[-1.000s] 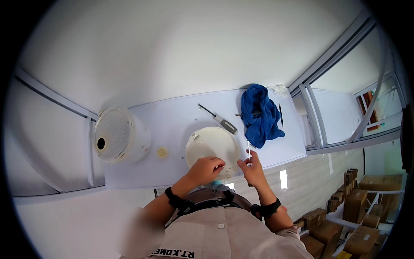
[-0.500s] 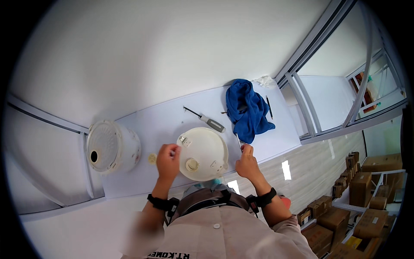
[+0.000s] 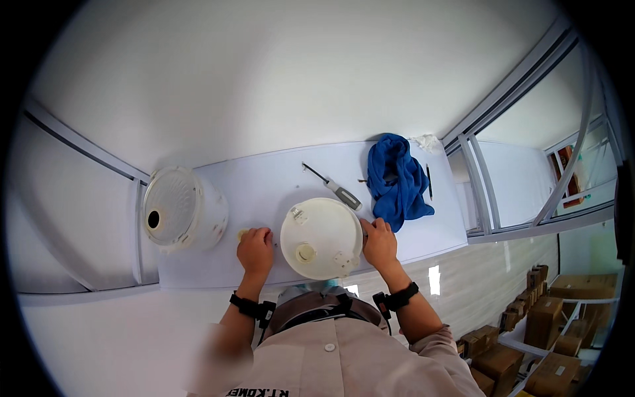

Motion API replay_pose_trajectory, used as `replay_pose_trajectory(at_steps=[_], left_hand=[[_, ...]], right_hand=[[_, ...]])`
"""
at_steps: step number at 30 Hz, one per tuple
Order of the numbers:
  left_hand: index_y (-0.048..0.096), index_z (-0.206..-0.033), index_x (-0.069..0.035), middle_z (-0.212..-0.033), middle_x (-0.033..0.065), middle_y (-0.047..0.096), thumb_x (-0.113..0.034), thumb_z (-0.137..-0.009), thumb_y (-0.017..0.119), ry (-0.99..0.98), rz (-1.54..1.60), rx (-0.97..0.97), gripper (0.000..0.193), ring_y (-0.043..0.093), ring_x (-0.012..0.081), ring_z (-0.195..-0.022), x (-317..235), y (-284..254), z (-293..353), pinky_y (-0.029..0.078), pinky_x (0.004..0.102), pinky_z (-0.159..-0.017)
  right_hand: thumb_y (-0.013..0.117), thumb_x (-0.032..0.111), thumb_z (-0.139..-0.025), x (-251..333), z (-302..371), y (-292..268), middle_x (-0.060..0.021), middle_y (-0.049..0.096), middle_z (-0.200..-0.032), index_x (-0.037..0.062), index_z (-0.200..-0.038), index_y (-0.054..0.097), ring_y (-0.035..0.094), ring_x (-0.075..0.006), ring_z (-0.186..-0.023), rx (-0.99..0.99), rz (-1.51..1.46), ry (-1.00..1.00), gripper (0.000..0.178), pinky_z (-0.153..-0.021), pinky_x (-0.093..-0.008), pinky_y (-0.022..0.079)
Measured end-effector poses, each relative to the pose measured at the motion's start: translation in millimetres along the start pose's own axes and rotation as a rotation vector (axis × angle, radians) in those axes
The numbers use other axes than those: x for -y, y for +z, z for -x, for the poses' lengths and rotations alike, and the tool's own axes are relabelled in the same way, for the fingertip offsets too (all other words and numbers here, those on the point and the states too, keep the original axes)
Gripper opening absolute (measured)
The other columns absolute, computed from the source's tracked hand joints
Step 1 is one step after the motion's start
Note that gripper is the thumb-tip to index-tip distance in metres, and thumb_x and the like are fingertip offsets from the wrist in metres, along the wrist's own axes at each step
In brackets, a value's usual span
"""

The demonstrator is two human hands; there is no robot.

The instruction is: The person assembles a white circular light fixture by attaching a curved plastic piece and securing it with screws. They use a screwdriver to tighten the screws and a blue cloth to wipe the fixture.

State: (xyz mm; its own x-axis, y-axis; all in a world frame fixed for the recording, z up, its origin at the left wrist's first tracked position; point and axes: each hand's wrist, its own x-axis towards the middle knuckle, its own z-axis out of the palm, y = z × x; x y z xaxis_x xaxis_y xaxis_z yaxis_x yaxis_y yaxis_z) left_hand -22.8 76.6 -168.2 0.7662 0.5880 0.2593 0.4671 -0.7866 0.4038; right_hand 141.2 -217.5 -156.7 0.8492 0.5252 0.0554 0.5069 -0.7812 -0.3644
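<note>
Whether our left hand (image 3: 255, 250) or right hand (image 3: 380, 245) pinches anything we cannot tell, but collecting the small pale-yellow plastic disc (image 3: 242, 233) seems the step, needing an edge hold.

The lid (image 3: 327, 228) at the centre of the frame is plain cream, with a yellower cream ring (image 3: 305, 253) at its lower left. The disc (image 3: 242, 233) left of it is pale yellow. At left, the tub (image 3: 213, 215) is milky white, its end marked by one black round spot. The table (image 3: 264, 182) is white with a faint lilac tint. Right of centre, the cloth (image 3: 397, 182) is solid deep blue; the screwdriver (image 3: 344, 196) has a two-tone grey handle and dark shaft. Below, the shirt (image 3: 304, 360) is beige with black lettering, the wrist straps (image 3: 247, 306) black. Lower right, the boxes (image 3: 499, 365) are brown.
</note>
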Motion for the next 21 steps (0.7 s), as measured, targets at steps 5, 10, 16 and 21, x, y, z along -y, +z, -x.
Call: replay_pose_trajectory(at_steps=[5, 10, 16, 21], left_hand=[[0.078, -0.098, -0.015, -0.096, -0.0004, 0.071, -0.020, -0.090, 0.076, 0.008, -0.052, 0.043, 0.010, 0.067, 0.0264, -0.091, -3.3, 0.8, -4.8, 0.055, 0.0410, -0.075], [0.076, -0.112, -0.012, -0.101, 0.0038, 0.072, -0.018, -0.091, 0.074, 0.005, 0.087, -0.024, 0.021, 0.068, 0.0253, -0.093, -15.4, -8.3, -12.3, 0.056, 0.0395, -0.078], [0.062, -0.135, 0.000, -0.121, 0.0164, 0.072, -0.023, -0.090, 0.077, -0.408, 0.724, 0.294, 0.053, 0.071, 0.0251, -0.105, -31.4, 3.5, -25.7, 0.058, 0.0375, -0.090], [0.059, -0.138, 0.004, -0.127, 0.0166, 0.071, -0.018, -0.088, 0.080, -0.425, 0.889, 0.496, 0.058, 0.070, 0.0240, -0.111, -29.7, 21.2, -38.4, 0.057, 0.0370, -0.095]], right_hand=[[0.072, 0.008, -0.082, -8.2, -7.7, 5.9, -0.0113, 0.062, -0.109, 0.0139, -0.125, 0.070, 0.063, -0.0355, -0.103, -0.029, -0.028, -0.031, 0.044, -0.084, -0.0493, 0.054], [0.075, 0.010, -0.081, -9.7, -8.6, -10.6, -0.0113, 0.064, -0.112, 0.0088, -0.124, 0.070, 0.063, -0.0351, -0.105, -0.162, -0.118, -0.040, 0.043, -0.086, -0.0479, 0.052], [0.081, 0.015, -0.077, -24.4, -22.6, -23.0, -0.0133, 0.061, -0.122, 0.0099, -0.128, 0.067, 0.061, -0.0360, -0.111, -0.423, 0.067, 0.149, 0.053, -0.091, -0.0479, 0.050], [0.082, 0.021, -0.078, -41.0, -35.7, -13.2, -0.0134, 0.063, -0.120, 0.0125, -0.131, 0.067, 0.062, -0.0360, -0.110, -0.324, 0.084, 0.234, 0.056, -0.090, -0.0500, 0.051]])
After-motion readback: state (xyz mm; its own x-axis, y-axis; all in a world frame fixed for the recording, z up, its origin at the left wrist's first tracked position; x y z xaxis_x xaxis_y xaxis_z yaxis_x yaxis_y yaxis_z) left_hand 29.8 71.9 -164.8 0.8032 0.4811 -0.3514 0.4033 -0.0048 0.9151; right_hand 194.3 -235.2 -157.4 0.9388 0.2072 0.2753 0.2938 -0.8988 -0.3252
